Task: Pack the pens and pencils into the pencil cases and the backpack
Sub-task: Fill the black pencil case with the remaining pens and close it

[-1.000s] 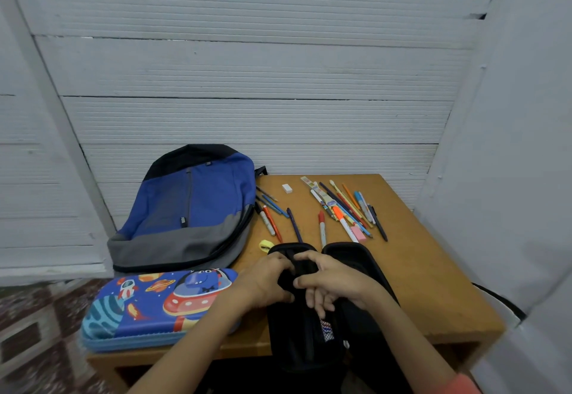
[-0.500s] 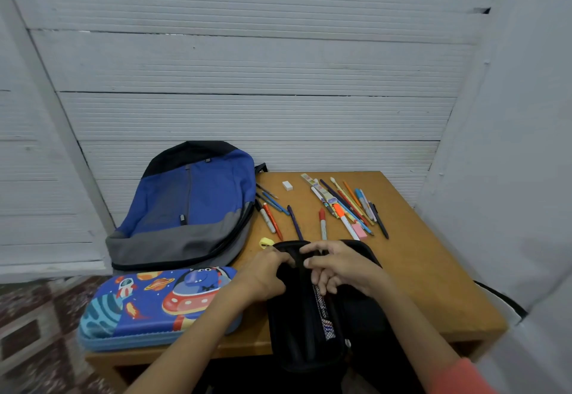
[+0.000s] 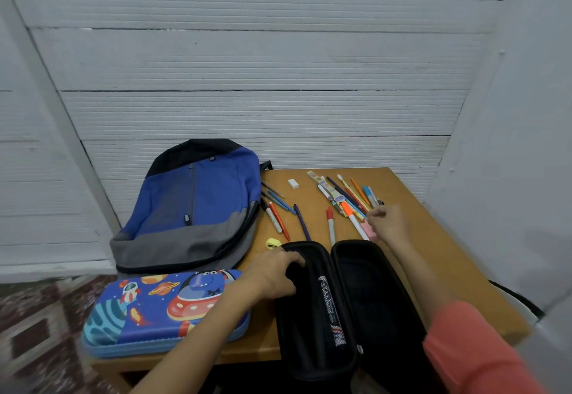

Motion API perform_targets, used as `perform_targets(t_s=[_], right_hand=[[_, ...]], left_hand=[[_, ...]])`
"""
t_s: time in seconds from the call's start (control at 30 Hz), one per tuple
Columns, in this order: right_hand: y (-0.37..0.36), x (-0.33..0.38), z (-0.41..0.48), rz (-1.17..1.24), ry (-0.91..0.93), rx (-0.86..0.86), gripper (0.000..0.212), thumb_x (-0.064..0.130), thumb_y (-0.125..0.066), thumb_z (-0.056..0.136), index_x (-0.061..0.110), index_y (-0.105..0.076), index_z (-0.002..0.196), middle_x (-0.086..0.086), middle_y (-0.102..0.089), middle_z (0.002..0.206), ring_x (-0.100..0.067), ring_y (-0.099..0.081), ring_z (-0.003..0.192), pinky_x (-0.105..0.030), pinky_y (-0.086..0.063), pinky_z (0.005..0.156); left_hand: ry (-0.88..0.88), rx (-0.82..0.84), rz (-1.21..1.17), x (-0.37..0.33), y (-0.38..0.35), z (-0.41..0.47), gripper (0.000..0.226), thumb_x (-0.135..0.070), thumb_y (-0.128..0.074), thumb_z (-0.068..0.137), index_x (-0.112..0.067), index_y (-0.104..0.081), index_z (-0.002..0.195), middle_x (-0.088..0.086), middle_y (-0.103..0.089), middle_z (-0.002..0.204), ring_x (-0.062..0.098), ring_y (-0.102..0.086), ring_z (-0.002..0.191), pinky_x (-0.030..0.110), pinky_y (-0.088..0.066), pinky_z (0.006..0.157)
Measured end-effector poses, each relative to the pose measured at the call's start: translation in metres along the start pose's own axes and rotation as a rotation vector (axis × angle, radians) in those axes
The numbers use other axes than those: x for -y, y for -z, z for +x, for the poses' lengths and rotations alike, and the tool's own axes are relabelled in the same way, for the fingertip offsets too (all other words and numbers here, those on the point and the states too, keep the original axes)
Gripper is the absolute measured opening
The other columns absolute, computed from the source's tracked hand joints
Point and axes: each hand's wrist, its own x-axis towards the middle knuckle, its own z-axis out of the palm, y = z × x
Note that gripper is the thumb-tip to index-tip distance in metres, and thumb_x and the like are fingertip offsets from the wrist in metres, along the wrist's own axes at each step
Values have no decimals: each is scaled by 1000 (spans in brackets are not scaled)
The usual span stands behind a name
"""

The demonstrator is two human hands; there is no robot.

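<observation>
A black pencil case [image 3: 371, 294] lies open at the table's front edge. My left hand [image 3: 272, 273] grips the rim of its left half. My right hand [image 3: 387, 223] reaches past the case to the right side of the pile of pens and pencils [image 3: 343, 195], its fingers curled on a black pen [image 3: 380, 203] that it mostly hides. More pens [image 3: 275, 211] lie beside the blue and grey backpack [image 3: 192, 205], which rests flat at the back left. A blue space-print pencil case [image 3: 148, 310] sits closed at the front left.
On the wooden table [image 3: 418, 254] also lie a red-capped marker [image 3: 330, 223], a white eraser [image 3: 293, 183], a yellow sharpener [image 3: 273, 243] and a pink eraser [image 3: 368, 229]. White walls close in behind and on the right.
The black case has been opened out flat. My right hand left the case and reached forward to the pen pile. My left hand stayed on the case's left half.
</observation>
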Motion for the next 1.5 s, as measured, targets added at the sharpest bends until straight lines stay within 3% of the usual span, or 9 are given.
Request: perform_targets(t_s=[0.1,0.2,0.5,0.73,0.9,1.0,1.07,1.2,1.5], right_hand=[[2,-12,9,-247,32,-30,12,7,-59,89,7,-70,88,-10,-68,92,-23,-61,82,-28,-45,62],[-1,-25,10,-341,2,-9,10,10,-60,89,5,-68,94,-12,-67,96,-25,-61,84,-31,-44,62],[0,-27,5,-307,-23,-58,11,14,-59,90,6,-66,93,-12,-67,94,-27,-60,84,-35,-48,65],[13,-5,-5,-147,123,-317,17,17,-60,93,6,-67,103,-11,-67,99,-18,-53,78,-28,-39,65],[28,20,-9,147,288,-435,13,12,-59,93,6,-64,103,-3,-64,91,-21,-63,87,-34,-53,73],[36,36,-12,316,354,-466,12,13,-59,94,11,-63,105,8,-59,84,-10,-61,77,-45,-59,70],[40,49,-19,430,382,-475,14,14,-60,94,13,-61,108,7,-61,85,-9,-64,78,-40,-60,68],[42,75,-37,627,378,-326,17,11,-65,91,14,-58,106,-10,-70,84,-15,-71,70,-27,-59,58],[-1,76,-79,473,233,243,23,5,-71,85,3,-61,106,-19,-69,75,-30,-70,63,-38,-60,59]], left_hand=[[10,10,7,0,2,1,57,-23,-68,80,-36,-49,132,-1,-49,131,19,-51,118,32,-47,94],[16,19,9,1,2,2,57,-25,-68,80,-38,-48,132,-1,-48,131,19,-50,119,33,-47,94],[16,35,25,2,2,3,57,-27,-68,80,-39,-47,132,0,-48,130,20,-50,118,35,-47,95],[10,39,22,3,2,3,57,-26,-68,80,-38,-47,132,1,-48,130,21,-51,118,36,-46,96],[10,40,24,3,2,4,57,-26,-68,81,-38,-47,132,1,-47,130,20,-51,118,35,-46,97],[6,49,16,3,2,3,57,-25,-68,82,-37,-46,134,1,-47,129,19,-50,118,34,-46,96],[1,61,12,3,4,3,57,-24,-67,83,-35,-46,135,2,-47,129,19,-50,118,35,-46,96],[1,65,2,3,5,3,56,-23,-66,83,-34,-46,135,2,-49,129,19,-50,118,33,-46,94],[20,81,-14,1,5,3,57,-20,-64,83,-33,-47,136,4,-51,128,19,-51,118,34,-45,95]])
